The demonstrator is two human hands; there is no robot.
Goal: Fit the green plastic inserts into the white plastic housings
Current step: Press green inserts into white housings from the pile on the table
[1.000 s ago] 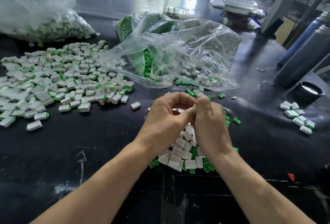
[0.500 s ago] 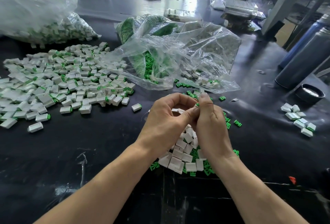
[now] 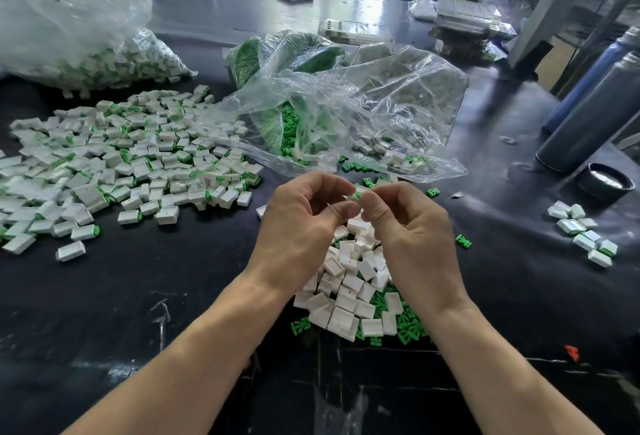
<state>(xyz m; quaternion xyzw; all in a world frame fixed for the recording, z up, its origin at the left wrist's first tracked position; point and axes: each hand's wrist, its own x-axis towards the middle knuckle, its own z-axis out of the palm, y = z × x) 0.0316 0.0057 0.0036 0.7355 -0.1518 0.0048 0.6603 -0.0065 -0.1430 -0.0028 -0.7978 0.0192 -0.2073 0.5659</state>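
our left hand (image 3: pixel 300 226) and right hand (image 3: pixel 412 230) both pinching one white housing (image 3: pixel 356 194) with green showing, over the loose housings pile (image 3: pixel 349 282), crinkly clear bag (image 3: pixel 346 112) right behind, finished pieces (image 3: pixel 114 164) spread left on the dark surface (image 3: pixel 138 296)

We see the left hand (image 3: pixel 298 226) and right hand (image 3: pixel 412 230) part slightly, exposing a small white plastic housing with green insert (image 3: pixel 356 194) pinched between them.

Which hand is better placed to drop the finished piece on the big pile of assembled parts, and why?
Left. The assembled pile lies on the left hand's side of the table, while the right hand would have to cross over. Both hands pinch the small piece now.
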